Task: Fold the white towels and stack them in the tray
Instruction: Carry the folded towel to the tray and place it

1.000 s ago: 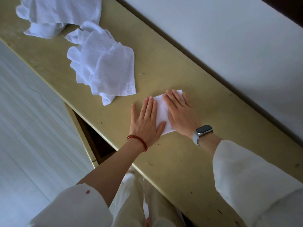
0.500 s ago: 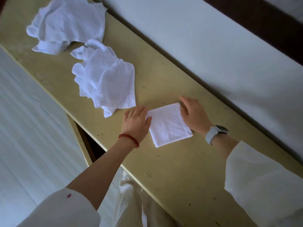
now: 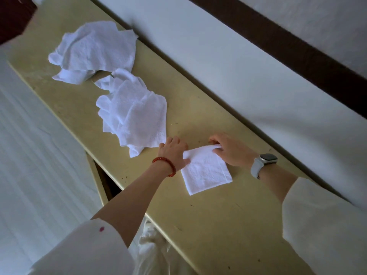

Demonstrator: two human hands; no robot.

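A small folded white towel (image 3: 206, 171) lies on the yellow table (image 3: 218, 225) in front of me. My left hand (image 3: 174, 153), with a red bead bracelet at the wrist, pinches the towel's left far corner. My right hand (image 3: 230, 150), with a watch at the wrist, grips the far right corner, which is bunched up under the fingers. A loose pile of unfolded white towels (image 3: 135, 118) sits just left of my left hand. Another crumpled heap of white towels (image 3: 95, 50) lies farther away. No tray is in view.
The table is long and narrow, with a white wall (image 3: 258, 80) and a dark strip along its far side. Its near edge drops off to a pale floor (image 3: 29, 155). An open gap under the table shows at the near edge.
Both hands slid off the top of the folded towel to its far corners and closed on them. The camera view shifted, so the towel piles sit lower in the frame.
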